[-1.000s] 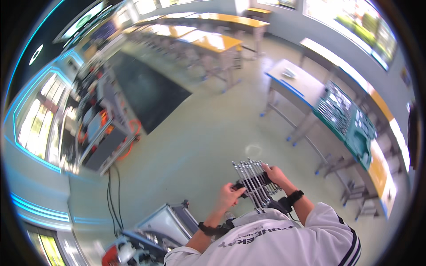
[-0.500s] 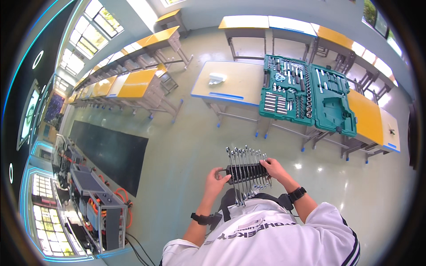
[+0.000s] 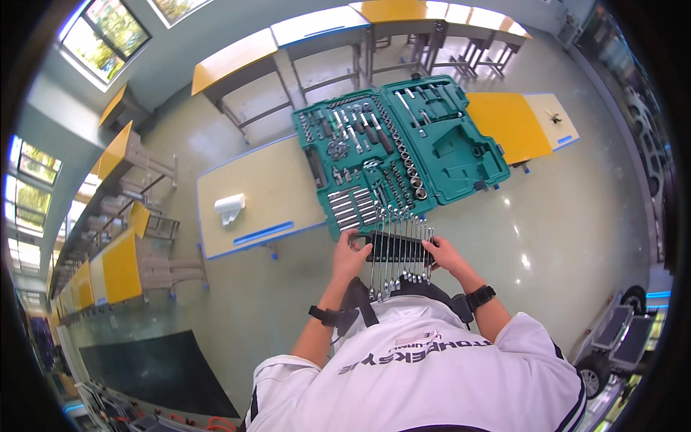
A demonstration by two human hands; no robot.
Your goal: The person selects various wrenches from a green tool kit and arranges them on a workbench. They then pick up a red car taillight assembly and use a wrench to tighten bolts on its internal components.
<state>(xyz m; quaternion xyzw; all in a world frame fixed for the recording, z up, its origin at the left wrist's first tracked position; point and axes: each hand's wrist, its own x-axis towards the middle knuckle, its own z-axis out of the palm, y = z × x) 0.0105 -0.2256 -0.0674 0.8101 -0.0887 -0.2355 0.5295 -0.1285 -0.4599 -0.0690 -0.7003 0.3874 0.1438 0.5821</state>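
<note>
Both hands are gripping a black rack of wrenches (image 3: 398,248) at chest height: the left hand (image 3: 350,255) is closing on its left end, the right hand (image 3: 444,253) on its right end. The chrome wrenches are sitting side by side in the rack, their shafts pointing toward and away from the person. The rack is hovering at the near edge of an open green tool case (image 3: 403,147), which is lying flat on a worktop (image 3: 266,194) just ahead. Judging by this, the carrying looks almost done and the setting down is left; the rack is not yet resting on anything. A white roll of cloth or paper (image 3: 229,207) is lying on the worktop left of the case.
</note>
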